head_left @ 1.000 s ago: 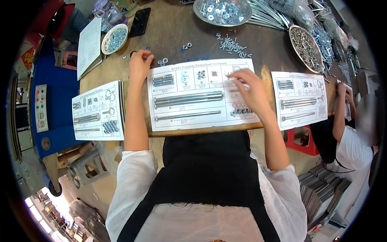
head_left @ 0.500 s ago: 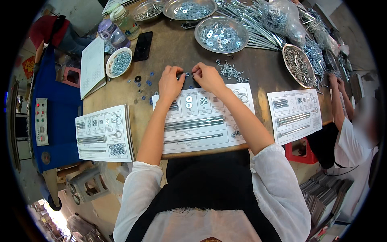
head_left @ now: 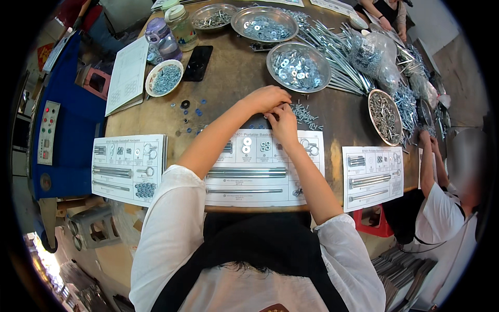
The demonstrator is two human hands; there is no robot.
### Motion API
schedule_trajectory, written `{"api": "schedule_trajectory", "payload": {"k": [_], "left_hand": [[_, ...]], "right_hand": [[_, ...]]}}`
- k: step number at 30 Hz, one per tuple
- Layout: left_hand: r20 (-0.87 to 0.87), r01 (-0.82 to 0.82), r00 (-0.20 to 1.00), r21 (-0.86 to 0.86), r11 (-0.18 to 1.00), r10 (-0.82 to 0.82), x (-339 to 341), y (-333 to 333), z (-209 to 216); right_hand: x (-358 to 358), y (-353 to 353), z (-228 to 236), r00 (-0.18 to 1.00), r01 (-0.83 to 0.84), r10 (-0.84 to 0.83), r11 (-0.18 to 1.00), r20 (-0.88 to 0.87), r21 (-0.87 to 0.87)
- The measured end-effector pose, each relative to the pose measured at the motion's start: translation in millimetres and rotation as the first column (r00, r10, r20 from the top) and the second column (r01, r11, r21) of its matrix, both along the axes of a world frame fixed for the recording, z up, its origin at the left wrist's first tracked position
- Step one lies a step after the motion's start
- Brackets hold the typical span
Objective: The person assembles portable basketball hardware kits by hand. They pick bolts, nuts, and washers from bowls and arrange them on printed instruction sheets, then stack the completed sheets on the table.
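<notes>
My left hand (head_left: 266,99) reaches across to the right, its fingers bent down at the edge of a loose pile of small screws (head_left: 307,117). Just below it, my right hand (head_left: 284,124) has its fingers curled in, nearly touching the left fingertips. Both hands are closed; what sits between the fingers is hidden. Under my forearms lies a printed sheet (head_left: 244,198) with pictures of bolts, washers and nuts. Small blue nuts (head_left: 199,112) and a black ring (head_left: 185,104) are scattered on the table to the left.
Ahead stand metal bowls of washers (head_left: 299,67), with long bolts (head_left: 338,73) heaped beside them. A bowl of screws (head_left: 384,118) is at the right, near a co-worker's hands (head_left: 427,139). At the left are a small white bowl (head_left: 165,78), a phone (head_left: 198,63) and bottles (head_left: 182,28).
My left hand has moved right, from beside the loose nuts to the small screws. My right hand has come in just below it, and the two are now close together. The view has shifted.
</notes>
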State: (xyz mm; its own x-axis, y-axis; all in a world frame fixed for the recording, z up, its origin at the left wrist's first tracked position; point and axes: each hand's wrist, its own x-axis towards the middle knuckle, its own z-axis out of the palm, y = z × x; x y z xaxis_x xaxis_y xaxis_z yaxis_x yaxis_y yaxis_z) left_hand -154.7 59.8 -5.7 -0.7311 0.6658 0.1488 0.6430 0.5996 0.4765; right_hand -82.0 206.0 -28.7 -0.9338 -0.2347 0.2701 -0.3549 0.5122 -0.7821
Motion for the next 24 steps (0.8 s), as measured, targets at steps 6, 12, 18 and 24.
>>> {"api": "schedule_trajectory", "payload": {"k": [6,12,18,24], "left_hand": [[-0.069,-0.276,0.958,0.065,0.959,0.280,19,-48,2],[0.215,-0.677,0.722,0.021,0.735,0.658,102,-102,11],[0.136,-0.585,0.810,0.144,0.798,0.570,114,-79,9],[0.166,-0.688,0.719,0.040,0.724,0.675,120,-62,16]], "right_hand": [[-1,0,12,0.989,-0.097,0.095,0.995,0.111,0.007],[-5,-21,22,0.983,-0.182,0.184,0.977,-0.012,0.108],[-29,-22,19,0.958,-0.271,0.273,0.962,0.093,-0.035],[13,97,66,0.943,-0.220,0.260,0.956,0.209,-0.197]]}}
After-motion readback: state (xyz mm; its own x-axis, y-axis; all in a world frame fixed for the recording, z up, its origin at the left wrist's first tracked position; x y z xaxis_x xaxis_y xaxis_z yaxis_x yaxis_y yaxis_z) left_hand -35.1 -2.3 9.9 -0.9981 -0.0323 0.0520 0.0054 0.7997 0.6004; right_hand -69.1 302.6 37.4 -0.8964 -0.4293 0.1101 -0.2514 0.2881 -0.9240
